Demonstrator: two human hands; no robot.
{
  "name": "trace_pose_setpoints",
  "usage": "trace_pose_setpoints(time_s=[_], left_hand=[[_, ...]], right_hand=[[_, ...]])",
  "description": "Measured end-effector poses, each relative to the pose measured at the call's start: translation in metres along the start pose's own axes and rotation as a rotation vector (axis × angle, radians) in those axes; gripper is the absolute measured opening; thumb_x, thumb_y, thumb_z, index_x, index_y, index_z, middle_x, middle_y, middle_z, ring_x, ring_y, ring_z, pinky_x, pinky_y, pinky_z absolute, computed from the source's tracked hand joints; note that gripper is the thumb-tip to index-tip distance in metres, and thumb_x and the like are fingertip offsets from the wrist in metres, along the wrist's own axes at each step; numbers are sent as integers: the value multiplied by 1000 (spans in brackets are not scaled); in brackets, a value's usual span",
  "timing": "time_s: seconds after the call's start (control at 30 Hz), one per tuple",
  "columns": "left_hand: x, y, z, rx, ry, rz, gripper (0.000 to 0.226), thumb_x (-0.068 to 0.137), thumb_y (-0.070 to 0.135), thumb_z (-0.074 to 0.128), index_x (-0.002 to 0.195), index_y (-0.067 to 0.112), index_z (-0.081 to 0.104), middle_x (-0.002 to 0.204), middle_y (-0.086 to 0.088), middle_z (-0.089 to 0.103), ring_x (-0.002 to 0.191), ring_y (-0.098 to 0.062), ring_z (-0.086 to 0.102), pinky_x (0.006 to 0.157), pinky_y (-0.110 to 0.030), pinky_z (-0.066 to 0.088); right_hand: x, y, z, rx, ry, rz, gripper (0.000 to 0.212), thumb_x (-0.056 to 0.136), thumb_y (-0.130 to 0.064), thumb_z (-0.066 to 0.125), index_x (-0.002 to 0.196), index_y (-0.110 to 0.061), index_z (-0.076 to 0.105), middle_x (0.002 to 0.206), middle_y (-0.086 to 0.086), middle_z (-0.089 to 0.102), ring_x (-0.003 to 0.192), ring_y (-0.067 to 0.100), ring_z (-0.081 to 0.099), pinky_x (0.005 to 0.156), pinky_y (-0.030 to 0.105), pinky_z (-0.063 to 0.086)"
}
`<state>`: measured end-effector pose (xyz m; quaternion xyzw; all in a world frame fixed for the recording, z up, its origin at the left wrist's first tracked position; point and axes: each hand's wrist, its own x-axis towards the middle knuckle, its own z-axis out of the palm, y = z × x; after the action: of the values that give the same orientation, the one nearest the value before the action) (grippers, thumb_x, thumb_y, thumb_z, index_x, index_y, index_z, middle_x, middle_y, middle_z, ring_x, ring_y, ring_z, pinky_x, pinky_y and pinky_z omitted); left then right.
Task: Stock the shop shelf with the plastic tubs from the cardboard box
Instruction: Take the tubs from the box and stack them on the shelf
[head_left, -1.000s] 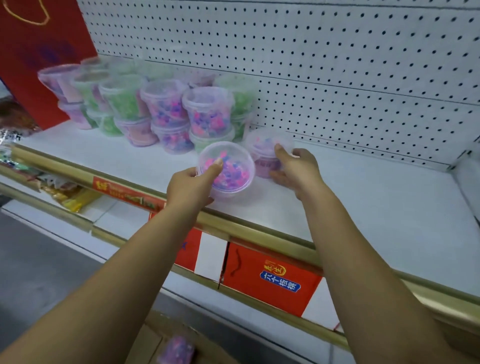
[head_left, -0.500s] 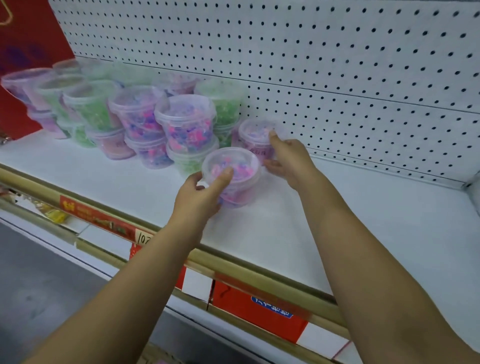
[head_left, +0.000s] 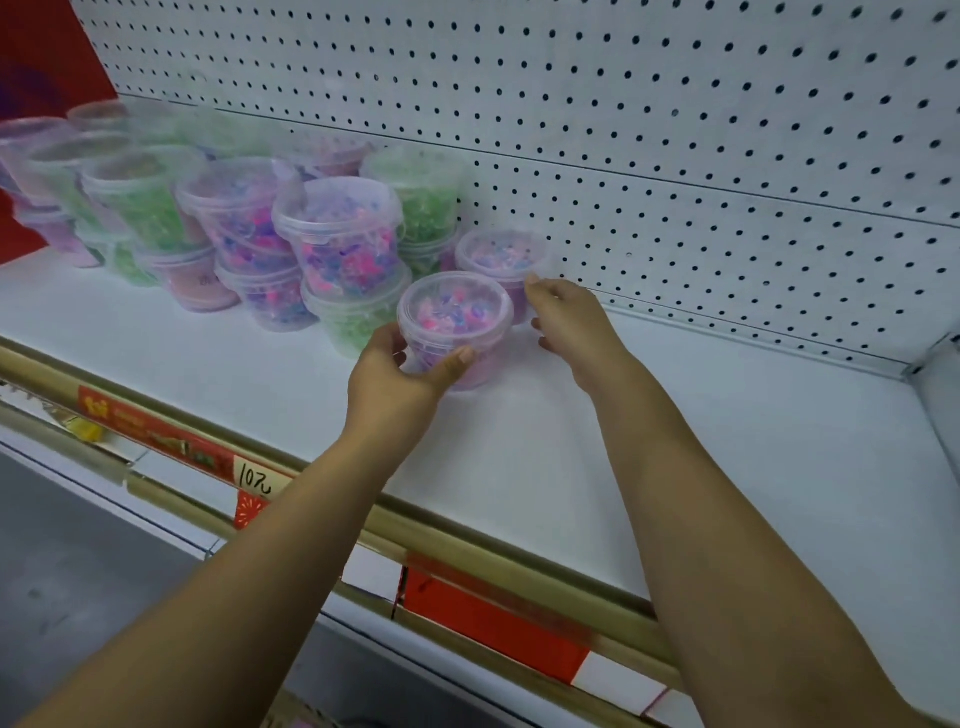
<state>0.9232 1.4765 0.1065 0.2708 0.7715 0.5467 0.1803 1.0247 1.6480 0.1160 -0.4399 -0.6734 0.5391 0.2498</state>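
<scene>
The left hand (head_left: 397, 371) grasps a pink tub (head_left: 455, 325) by its near wall, thumb on the right side, fingers on the left; the tub's base sits on the white shelf (head_left: 675, 467). Just behind it a second tub (head_left: 498, 265) stands by the pegboard (head_left: 675, 156). The right hand (head_left: 571, 325) is loosely open, its fingertips (head_left: 532, 283) at that tub's right side. Stacked tubs (head_left: 337, 244) fill the shelf to the left.
</scene>
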Motion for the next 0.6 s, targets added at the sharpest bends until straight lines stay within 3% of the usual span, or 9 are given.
trace_pose_setpoints(time_s=[0.13, 0.23, 0.43, 0.5, 0.6], left_hand=[[-19, -6, -20, 140, -32, 100, 73, 82, 50, 75, 143, 19, 49, 140, 4, 55, 122, -10, 52, 95, -28, 44], [-43, -18, -51, 286, -104, 262, 64, 85, 49, 71, 140, 21, 54, 140, 5, 55, 128, -10, 50, 105, -32, 44], [-97, -53, -126, 580, -215, 528, 59, 86, 50, 71, 133, 16, 62, 138, -1, 56, 132, -17, 46, 109, -36, 41], [-121, -63, -149, 642, -236, 570, 59, 86, 51, 69, 132, 15, 63, 137, -5, 57, 131, -21, 47, 109, -35, 39], [-159, -82, -187, 717, -264, 618, 66, 85, 60, 60, 133, 14, 62, 137, -6, 58, 131, -24, 48, 109, -44, 42]], right_hand=[[-28, -3, -4, -219, 37, -91, 61, 97, -55, 49, 145, -17, 49, 148, 0, 50, 134, 19, 49, 110, 37, 41], [-70, -3, -7, -384, 19, -181, 62, 98, -49, 53, 151, -22, 38, 152, 1, 45, 133, 18, 49, 96, 29, 41], [-182, 10, 9, -750, 26, -403, 68, 97, -54, 52, 154, -21, 34, 157, 0, 40, 143, 21, 36, 114, 38, 34], [-224, 18, 21, -805, 13, -441, 69, 95, -55, 53, 153, -22, 35, 157, 1, 39, 144, 21, 33, 116, 39, 33], [-286, 31, 49, -857, -19, -488, 69, 93, -55, 57, 151, -22, 40, 154, 1, 44, 141, 23, 37, 115, 43, 35]])
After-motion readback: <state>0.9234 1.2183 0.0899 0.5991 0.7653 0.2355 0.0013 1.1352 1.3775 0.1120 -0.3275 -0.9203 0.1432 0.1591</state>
